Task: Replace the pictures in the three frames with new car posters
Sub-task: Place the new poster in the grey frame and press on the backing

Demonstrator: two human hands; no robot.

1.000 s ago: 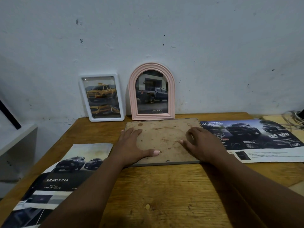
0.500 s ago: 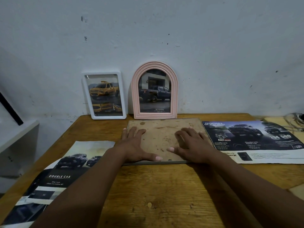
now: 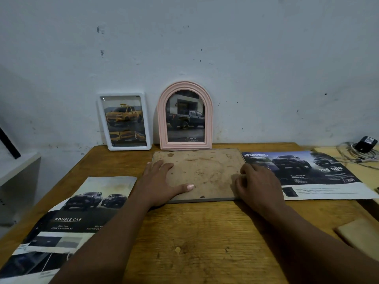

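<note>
A rectangular frame (image 3: 205, 169) lies face down on the wooden table (image 3: 194, 242), its stained brown backing board up. My left hand (image 3: 162, 181) rests flat on the board's left part, thumb stretched toward the middle. My right hand (image 3: 258, 185) sits at the frame's right edge with its fingers curled onto that edge. A white frame (image 3: 102, 124) with a yellow pickup picture and an arched pink frame (image 3: 162, 119) with a dark pickup picture lean upright against the wall. One car poster (image 3: 67, 218) lies at the left, another (image 3: 303, 171) at the right.
A black adapter with coiled cable (image 3: 367, 143) lies at the far right on a pale board. A tan block (image 3: 361, 234) sits near the table's right edge. A white shelf (image 3: 18, 167) stands left of the table.
My right hand slid from the middle of the backing board to the frame's right edge, and its fingers curled. My left hand stayed flat in place.
</note>
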